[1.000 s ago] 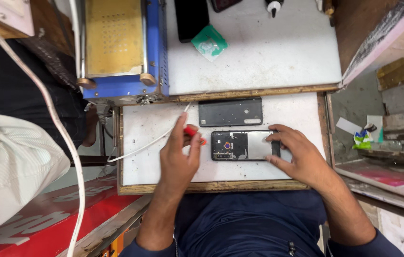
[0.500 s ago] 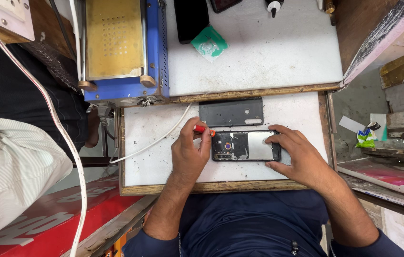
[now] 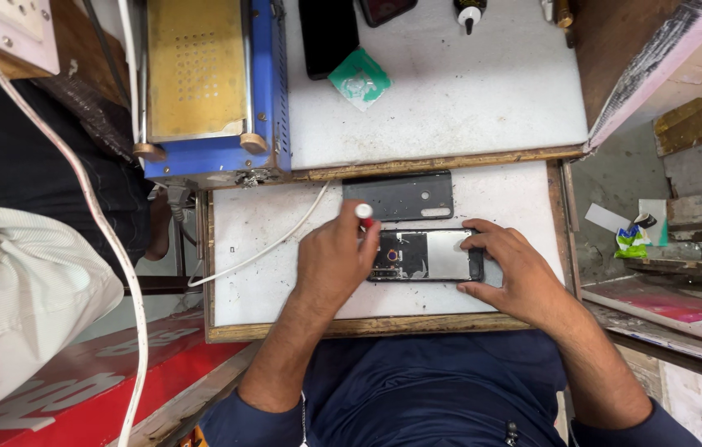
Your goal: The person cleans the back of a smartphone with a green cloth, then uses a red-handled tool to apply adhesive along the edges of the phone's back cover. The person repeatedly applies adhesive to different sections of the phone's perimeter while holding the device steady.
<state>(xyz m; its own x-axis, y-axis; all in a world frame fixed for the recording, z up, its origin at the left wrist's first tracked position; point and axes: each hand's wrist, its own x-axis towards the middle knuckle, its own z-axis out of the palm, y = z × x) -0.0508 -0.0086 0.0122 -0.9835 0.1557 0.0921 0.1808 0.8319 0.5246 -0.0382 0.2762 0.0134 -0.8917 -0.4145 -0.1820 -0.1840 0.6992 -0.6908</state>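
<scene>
— What's on the far left of your bench?

— A blue machine with a yellow plate (image 3: 202, 83) sits at the far left, off my work board. A white cable (image 3: 260, 248) trails from under it across the board (image 3: 268, 273), lying slack just left of my left hand.

— And the left hand?

— My left hand (image 3: 334, 265) is curled shut around a small screwdriver with a red and white cap (image 3: 364, 213). I hold it upright, cap pointing away from me, so the tip bears down into the opened phone (image 3: 425, 255). The tip itself is hidden under my fingers.

— Where's the phone?

— In the middle of the board, lying flat with its back off and its insides showing. Its dark back cover (image 3: 400, 196) lies just beyond it, set aside but near.

— The right hand?

— My right hand (image 3: 516, 273) clamps the phone's right end, thumb on the near edge, fingers over the far edge, to steady it against the pressure of the tool.

— Anything farther off?

— A black phone (image 3: 328, 33) and a green packet (image 3: 359, 79) on the white surface beyond.
</scene>
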